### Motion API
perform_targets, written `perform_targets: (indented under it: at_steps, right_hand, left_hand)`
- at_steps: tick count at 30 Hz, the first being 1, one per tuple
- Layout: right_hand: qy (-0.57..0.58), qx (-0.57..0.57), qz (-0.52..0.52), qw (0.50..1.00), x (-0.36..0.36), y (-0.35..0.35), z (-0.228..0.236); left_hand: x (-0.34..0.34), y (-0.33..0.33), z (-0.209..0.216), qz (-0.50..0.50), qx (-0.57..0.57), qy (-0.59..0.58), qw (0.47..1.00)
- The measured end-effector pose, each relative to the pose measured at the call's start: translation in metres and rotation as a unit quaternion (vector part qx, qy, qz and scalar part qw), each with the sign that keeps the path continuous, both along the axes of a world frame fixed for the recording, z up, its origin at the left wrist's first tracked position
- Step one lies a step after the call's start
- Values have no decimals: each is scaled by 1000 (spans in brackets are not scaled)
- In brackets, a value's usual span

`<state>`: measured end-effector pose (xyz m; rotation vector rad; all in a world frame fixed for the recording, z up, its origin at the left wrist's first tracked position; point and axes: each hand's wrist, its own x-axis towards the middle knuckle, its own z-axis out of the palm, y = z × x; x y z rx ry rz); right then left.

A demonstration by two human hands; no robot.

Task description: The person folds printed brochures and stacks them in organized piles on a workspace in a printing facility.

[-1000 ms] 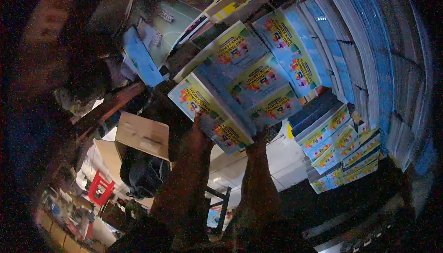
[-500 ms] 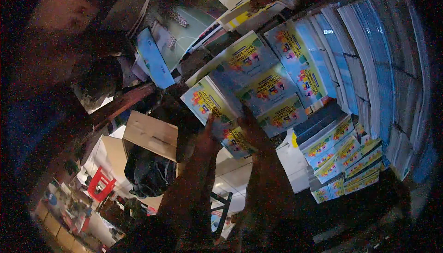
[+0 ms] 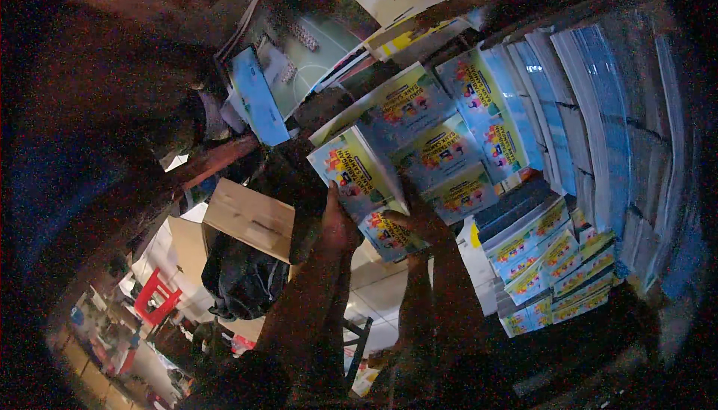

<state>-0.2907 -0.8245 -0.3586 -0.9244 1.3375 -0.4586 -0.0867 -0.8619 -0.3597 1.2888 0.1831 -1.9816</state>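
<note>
Between my two hands is a tilted stack of printed booklet sheets [image 3: 350, 167], blue and yellow with colourful pictures and dark lettering. My left hand [image 3: 338, 224] grips its lower left edge, fingers pointing up along the side. On the right edge my right hand [image 3: 426, 223] is closed, its thumb laid across the front of the lower cover. Just behind and to the right lies a pile of matching booklet sheets [image 3: 441, 148], close to my right fingers. Another matching pile [image 3: 486, 111] adjoins it farther right. The undersides of both hands' grips are hidden.
Tall paper stacks [image 3: 591, 96] line the right side. Smaller booklet piles [image 3: 531, 242] stand below them. A blue box-like item [image 3: 258, 96] lies at the upper left. Below left is an open cardboard box [image 3: 250, 215] with dark cloth inside, near a red plastic chair [image 3: 157, 298].
The held stack has shifted slightly right in the picture. My left hand's fingers now sit along its left edge instead of over the front, and my right thumb reaches across the lower cover.
</note>
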Motion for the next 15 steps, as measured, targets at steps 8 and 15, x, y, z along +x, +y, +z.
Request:
perform_targets:
  at_steps: [8,15]
  right_hand:
    - [124,54,5,991,-2,23,0]
    - [174,135,-173,960,-29,118,69]
  left_hand:
    - [3,-13,12,9,-31,25,999]
    - [32,11,39,-49,-19,-47,998]
